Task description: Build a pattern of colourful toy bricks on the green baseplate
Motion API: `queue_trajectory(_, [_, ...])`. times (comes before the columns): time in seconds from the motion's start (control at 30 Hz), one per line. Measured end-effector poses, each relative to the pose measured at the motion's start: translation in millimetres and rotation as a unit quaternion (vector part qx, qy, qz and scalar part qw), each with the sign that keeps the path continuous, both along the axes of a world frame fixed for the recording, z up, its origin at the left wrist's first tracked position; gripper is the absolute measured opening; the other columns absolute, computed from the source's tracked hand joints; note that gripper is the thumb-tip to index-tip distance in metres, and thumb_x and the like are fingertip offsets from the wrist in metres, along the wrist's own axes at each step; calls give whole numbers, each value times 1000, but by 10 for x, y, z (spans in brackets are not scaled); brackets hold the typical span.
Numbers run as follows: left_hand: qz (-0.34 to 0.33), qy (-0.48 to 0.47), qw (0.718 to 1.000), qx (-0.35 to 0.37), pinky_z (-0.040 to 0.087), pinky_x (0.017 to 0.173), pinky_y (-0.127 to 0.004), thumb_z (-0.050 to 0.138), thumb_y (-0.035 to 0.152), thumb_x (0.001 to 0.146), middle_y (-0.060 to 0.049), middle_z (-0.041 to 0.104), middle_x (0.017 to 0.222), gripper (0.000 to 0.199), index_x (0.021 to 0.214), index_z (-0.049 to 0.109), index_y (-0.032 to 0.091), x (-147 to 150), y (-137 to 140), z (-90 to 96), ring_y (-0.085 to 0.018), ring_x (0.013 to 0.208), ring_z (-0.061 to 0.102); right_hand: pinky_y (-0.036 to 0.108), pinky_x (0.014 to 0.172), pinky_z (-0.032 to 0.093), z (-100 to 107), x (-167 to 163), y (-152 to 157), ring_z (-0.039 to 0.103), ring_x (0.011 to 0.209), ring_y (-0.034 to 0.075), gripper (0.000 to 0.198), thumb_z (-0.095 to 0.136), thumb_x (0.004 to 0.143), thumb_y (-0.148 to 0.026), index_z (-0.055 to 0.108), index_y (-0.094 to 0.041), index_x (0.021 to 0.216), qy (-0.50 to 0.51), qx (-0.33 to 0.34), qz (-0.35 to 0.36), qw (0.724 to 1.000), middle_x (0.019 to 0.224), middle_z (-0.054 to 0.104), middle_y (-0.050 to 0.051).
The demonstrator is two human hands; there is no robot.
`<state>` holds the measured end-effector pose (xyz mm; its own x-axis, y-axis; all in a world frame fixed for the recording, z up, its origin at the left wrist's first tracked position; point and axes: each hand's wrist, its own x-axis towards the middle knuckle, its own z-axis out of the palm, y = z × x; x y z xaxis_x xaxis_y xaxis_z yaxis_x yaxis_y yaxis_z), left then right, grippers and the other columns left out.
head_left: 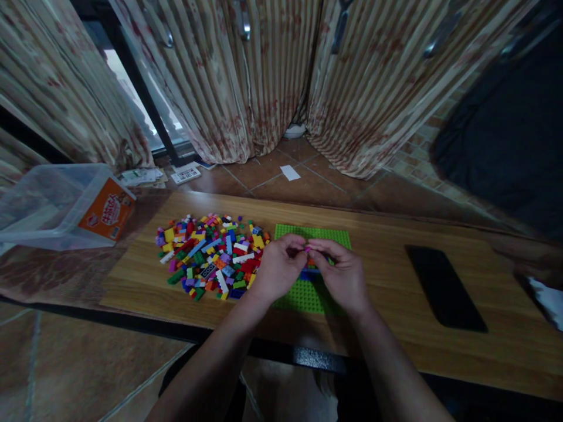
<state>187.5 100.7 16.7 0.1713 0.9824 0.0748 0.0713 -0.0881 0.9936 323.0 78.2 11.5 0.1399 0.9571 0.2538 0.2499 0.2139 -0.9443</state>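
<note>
Over a green baseplate [303,302], my left hand [281,264] and my right hand [341,272] meet with their fingertips pinched together. Between the fingertips shows a small pink toy brick [308,249], mostly covered by the fingers. Below the hands, a low build with blue bricks [311,275] and some orange sits on the baseplate, partly hidden by my right hand. Left of my left hand spreads a pile of loose toy bricks [220,258] in many colours.
A clear plastic bin [57,231] with an orange label stands at the table's left end. On the right of the wooden table [378,334] lies a black flat phone-like slab [444,287]. Striped curtains [229,88] hang behind, and a white paper [290,172] lies on the tiled floor.
</note>
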Motion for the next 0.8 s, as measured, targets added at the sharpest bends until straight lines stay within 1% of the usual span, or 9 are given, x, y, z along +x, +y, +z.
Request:
queue_trajectory(0.13, [18,12,1000,0,53,68,-25,63,14,74,-4,70,79,9,82,65,15,5,-14,-2,-14,72,65,35,82,57,-17,-18,-21,70,88,18,16,63,82,-27,73,-24,95,-58,24,-18,998,95,76,3])
queue_trajectory(0.27, [28,10,1000,-6,53,64,-24,62,16,74,-3,70,76,8,81,66,15,18,-36,-8,-13,67,65,34,82,56,-21,-39,-32,70,87,19,17,61,84,-29,74,-25,94,-94,49,-33,994,95,76,3])
queue_trajectory(0.37, [28,22,999,-6,53,65,-24,61,14,74,-4,71,77,12,84,68,14,4,-28,11,-14,68,65,34,82,56,-6,5,-23,70,87,19,17,62,83,-30,74,-25,94,-112,45,-29,992,95,76,2])
queue_trajectory(0.47, [46,82,995,30,52,66,-24,58,12,75,-3,72,79,17,87,70,15,-78,26,42,-13,68,64,35,82,55,5,149,-7,70,87,19,17,64,82,-31,74,-24,94,-121,16,-36,992,94,75,3])
queue_trajectory(0.53, [72,124,988,62,50,66,-23,56,13,78,-3,72,80,19,89,71,15,-177,84,59,-13,68,63,36,81,54,-4,280,-5,69,86,20,16,65,81,-34,74,-23,90,-125,0,-48,991,91,75,3])
queue_trajectory(0.6, [100,151,980,76,50,67,-23,55,16,80,-3,72,81,20,91,72,15,-298,147,73,-13,68,63,36,79,54,-28,406,-17,69,84,20,16,66,80,-36,74,-23,85,-127,-8,-49,991,88,75,3])
queue_trajectory(0.7, [133,204,966,82,51,73,-25,54,18,81,-5,72,86,20,91,71,15,-489,226,100,-15,73,64,36,78,54,-65,524,-57,68,83,20,16,66,80,-36,74,-23,83,-135,-23,-20,990,87,74,3])
queue_trajectory(0.8, [173,281,940,89,50,78,-27,52,19,82,-6,73,91,22,92,71,15,-649,270,140,-17,80,66,36,78,53,-64,533,-96,68,84,20,15,64,82,-35,74,-24,83,-158,-36,25,986,88,73,3])
